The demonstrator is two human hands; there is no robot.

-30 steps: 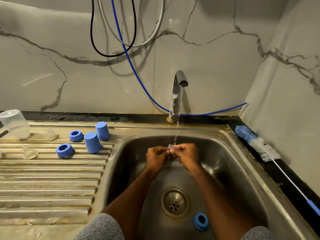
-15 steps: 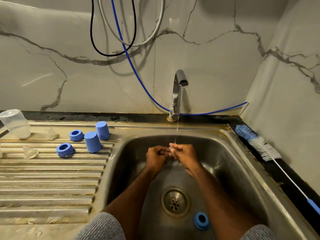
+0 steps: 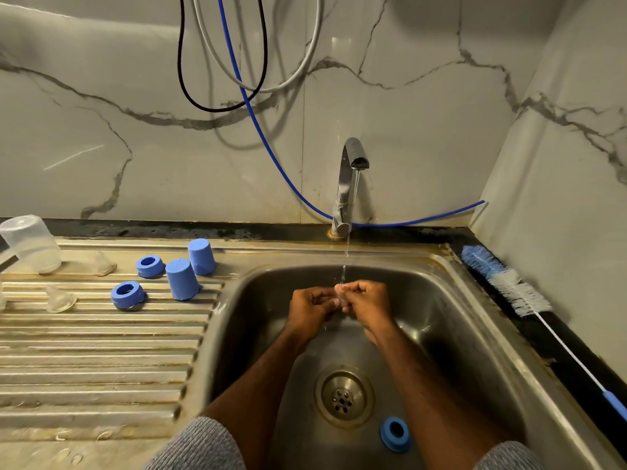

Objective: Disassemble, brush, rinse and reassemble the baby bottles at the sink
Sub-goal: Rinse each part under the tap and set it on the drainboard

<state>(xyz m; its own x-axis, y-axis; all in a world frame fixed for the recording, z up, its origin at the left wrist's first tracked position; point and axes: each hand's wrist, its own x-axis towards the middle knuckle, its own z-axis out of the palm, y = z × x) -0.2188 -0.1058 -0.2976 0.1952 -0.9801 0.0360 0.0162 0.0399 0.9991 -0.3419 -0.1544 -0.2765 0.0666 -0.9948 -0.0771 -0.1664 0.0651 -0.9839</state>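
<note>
Barely anything has shifted since a second ago: your left hand [image 3: 314, 305] and right hand [image 3: 368, 301] still pinch a small clear teat [image 3: 341, 295] under the tap [image 3: 351, 171] stream (wet, slippery). Loosen either pinch and it likely drops towards the drain [image 3: 344, 396].

The stream from the tap [image 3: 351, 164] is reaching farther down than before, now falling unbroken onto the clear teat [image 3: 340, 293] that both hands are pinching.
</note>
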